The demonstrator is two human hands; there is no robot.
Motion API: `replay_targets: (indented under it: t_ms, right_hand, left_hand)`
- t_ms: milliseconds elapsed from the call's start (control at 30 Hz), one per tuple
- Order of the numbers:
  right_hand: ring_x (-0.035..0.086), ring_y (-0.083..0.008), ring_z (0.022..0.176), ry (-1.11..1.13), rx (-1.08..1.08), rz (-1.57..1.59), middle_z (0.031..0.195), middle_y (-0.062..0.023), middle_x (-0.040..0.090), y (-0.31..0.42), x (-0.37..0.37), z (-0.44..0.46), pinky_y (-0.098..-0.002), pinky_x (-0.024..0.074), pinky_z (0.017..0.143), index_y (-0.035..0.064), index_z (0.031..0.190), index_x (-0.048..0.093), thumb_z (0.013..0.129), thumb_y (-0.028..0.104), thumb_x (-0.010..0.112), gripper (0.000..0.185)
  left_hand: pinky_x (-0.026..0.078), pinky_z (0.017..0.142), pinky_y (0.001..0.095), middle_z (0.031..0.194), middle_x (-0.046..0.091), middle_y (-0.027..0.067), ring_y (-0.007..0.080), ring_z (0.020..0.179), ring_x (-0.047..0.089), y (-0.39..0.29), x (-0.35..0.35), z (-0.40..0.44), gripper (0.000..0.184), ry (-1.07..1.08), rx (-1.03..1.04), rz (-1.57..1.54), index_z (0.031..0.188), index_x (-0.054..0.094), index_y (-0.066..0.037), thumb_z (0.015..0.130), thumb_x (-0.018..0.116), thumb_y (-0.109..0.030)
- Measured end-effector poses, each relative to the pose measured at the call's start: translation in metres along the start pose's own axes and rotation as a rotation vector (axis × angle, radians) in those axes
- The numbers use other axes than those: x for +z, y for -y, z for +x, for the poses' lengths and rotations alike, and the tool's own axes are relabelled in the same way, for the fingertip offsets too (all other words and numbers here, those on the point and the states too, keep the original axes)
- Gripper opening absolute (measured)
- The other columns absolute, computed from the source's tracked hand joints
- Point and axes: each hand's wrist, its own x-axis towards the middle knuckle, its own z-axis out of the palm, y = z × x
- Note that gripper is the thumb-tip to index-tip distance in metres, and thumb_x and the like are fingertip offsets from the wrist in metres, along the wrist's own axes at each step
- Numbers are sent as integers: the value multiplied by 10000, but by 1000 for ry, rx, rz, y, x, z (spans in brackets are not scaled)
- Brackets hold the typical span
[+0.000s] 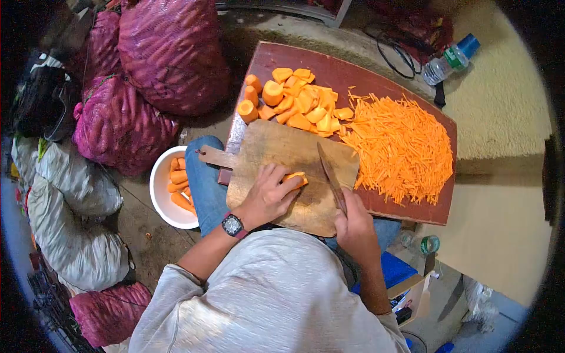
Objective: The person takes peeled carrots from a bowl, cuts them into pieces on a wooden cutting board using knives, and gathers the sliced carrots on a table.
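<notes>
A wooden cutting board (259, 147) lies across the near edge of a dark red board (429, 215). On it, my left hand (268, 194), with a watch on the wrist, has its fingers closed on a small carrot piece (301, 178). The handle of a knife (329, 170) is in my right hand (356, 223); its blade points away from me, right of the carrot piece and apart from it. Beyond the cutting board are carrot slices and chunks (306, 100). A large heap of carrot shreds (400, 147) lies to the right.
At the left a white bowl (158, 200) holds several carrots. Purple mesh sacks (170, 53) and white sacks (82, 229) stand farther left. A plastic bottle (447, 63) lies at the upper right. An open box (415, 294) is at the lower right.
</notes>
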Motion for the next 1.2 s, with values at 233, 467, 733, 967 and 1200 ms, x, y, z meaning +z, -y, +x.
replay_targets:
  t_ms: [233,467,733,967,1200]
  right_hand:
    - [672,-444,1266,107,137,323,1340,-303,678,15,-13,-14,-468,534,1062,-8,1498,544,1044,153,632,490]
    - [681,-435,1269,169,102,258,1340,-308,688,27,-10,-28,-443,522,1083,-51,1497,550,1062,126,603,472]
    - [675,-515,1201,282,204,203,1323,-325,680,36,-21,-45,-505,563,978,-1,1556,486,1094,191,614,517]
    - [689,-540,1113,285,116,259,1287,-324,676,24,-9,-29,-582,579,911,32,1555,446,1098,210,591,511]
    - [704,-538,1056,221,49,134,1146,-324,712,20,18,18,-526,579,845,31,1492,520,1090,153,610,429]
  left_hand:
    - [473,928,514,1172,607,180,397,1091,591,1,3,-2,435,22,-38,43,1240,709,-75,841,878,-113]
    - [448,912,490,1138,597,161,376,1054,576,-2,2,0,393,48,-20,70,1209,699,-61,848,850,-104]
    - [454,919,487,1172,614,160,369,1081,588,-2,0,-1,412,78,-13,92,1219,707,-37,834,847,-76]
    - [457,912,480,1156,622,157,367,1068,592,0,1,0,412,56,15,71,1230,713,-37,837,832,-66]
    - [498,879,464,1083,641,160,370,1022,616,-2,5,3,368,-8,6,36,1169,744,-29,813,836,-35]
